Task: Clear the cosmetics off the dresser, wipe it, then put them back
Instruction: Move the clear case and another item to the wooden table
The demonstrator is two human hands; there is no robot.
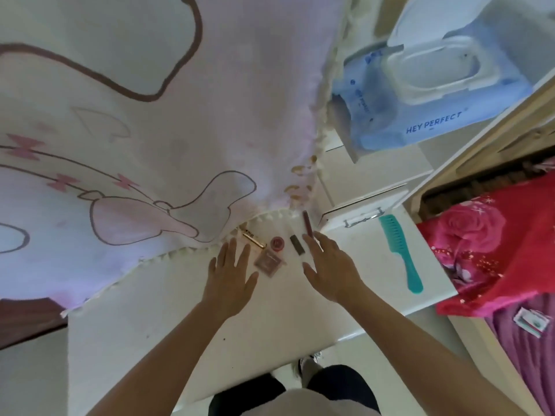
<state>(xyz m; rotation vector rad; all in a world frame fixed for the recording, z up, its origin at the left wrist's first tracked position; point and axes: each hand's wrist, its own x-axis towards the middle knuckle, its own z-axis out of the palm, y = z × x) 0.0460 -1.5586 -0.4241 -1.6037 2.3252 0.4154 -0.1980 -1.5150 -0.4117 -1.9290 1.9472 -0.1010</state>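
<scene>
On the white dresser top [186,319] lie several cosmetics near the back edge: a gold tube [253,238], a round red pot [277,243], a square pink compact [268,263], a dark grey stick [297,244] and a maroon tube [307,224]. My left hand [229,282] hovers flat with straight fingers just left of the compact. My right hand [332,271] is spread open to the right of the grey stick, its fingertips near the maroon tube. Neither hand holds anything.
A pale pink cloth with a cartoon print [144,139] hangs over the back of the dresser. A teal comb [401,253] lies at the right end. A blue wet-wipe pack [426,97] sits on a shelf above. A red floral blanket [492,247] lies to the right.
</scene>
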